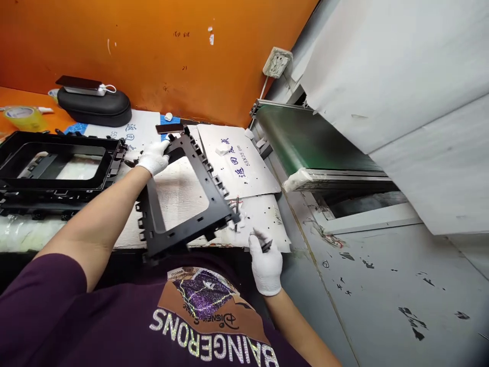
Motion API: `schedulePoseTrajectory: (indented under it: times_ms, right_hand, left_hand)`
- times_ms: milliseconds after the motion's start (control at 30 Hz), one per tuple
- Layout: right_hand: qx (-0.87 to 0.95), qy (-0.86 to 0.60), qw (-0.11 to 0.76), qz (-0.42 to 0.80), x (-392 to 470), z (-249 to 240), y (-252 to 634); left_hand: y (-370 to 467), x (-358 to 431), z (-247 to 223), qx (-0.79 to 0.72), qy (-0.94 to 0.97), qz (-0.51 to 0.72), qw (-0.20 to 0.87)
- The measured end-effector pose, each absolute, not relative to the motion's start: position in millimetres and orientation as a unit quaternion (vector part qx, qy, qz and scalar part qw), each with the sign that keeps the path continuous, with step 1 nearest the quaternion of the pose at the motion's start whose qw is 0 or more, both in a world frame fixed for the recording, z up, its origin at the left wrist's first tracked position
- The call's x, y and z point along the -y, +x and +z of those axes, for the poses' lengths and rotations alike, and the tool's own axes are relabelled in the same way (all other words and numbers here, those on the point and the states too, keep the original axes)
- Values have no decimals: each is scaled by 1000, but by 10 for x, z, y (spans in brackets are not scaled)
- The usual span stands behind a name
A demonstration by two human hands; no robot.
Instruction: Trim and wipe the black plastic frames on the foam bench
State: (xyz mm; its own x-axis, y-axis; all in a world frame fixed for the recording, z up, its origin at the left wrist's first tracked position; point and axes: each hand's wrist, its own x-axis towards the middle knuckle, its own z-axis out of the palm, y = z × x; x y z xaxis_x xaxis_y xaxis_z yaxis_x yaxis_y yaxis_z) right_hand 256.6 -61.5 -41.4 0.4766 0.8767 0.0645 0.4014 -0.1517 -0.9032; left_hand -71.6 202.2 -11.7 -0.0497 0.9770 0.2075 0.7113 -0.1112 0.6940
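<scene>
A black plastic frame with clips along its edges is tilted over the front of the white-covered table. My left hand, in a white glove, grips its upper left corner. To the right of the frame, past the table's front edge, is my gloved right hand, its fingers curled around a small dark piece that is too blurred to make out. A thin dark tool lies among white scraps near the frame's right corner.
Stacked black frames stand at the left. Behind them are a black case and yellow tape. Marked white sheets cover the table's right part. A green conveyor belt stands beyond, beneath large white panels.
</scene>
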Motion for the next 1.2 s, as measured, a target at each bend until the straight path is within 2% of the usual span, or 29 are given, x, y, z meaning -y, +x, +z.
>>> schedulePoseTrajectory:
  times_ms: [133, 233, 333, 533, 633, 733, 867, 967, 1100, 1200]
  right_hand:
    - [430, -790, 354, 258, 268, -489, 2722]
    - [430, -819, 260, 277, -187, -501, 2735]
    - [474, -800, 224, 292, -673, -570, 2673]
    - [551, -766, 188, 274, -1316, -823, 2378]
    - [581, -758, 160, 249, -1291, -794, 2391]
    - [607, -737, 177, 239, -1046, -686, 2495]
    - [612, -710, 160, 311, -674, -654, 2416]
    - [556, -710, 153, 405, -582, -735, 2262]
    - [492, -727, 190, 439, -630, -773, 2322]
    - [451, -703, 282, 472, -597, -630, 2485]
  left_hand:
    - [-643, -2129, -257, -647, 742, 111, 137]
    - [-521, -2201, -347, -641, 762, -4, 95]
    - [-437, -2294, -449, -629, 772, -48, 71]
    - [-390, -2438, -641, -591, 801, -37, 91]
    - [-428, -2346, -609, -578, 811, 13, 90]
    - [-537, -1997, -484, -595, 796, 83, 75]
    - [-725, -1285, -415, -712, 680, 163, 64]
    - [-795, -922, -499, -789, 580, 155, 132]
    - [-793, -828, -618, -808, 529, 147, 211]
    - [-781, -866, -675, -804, 531, 167, 211]
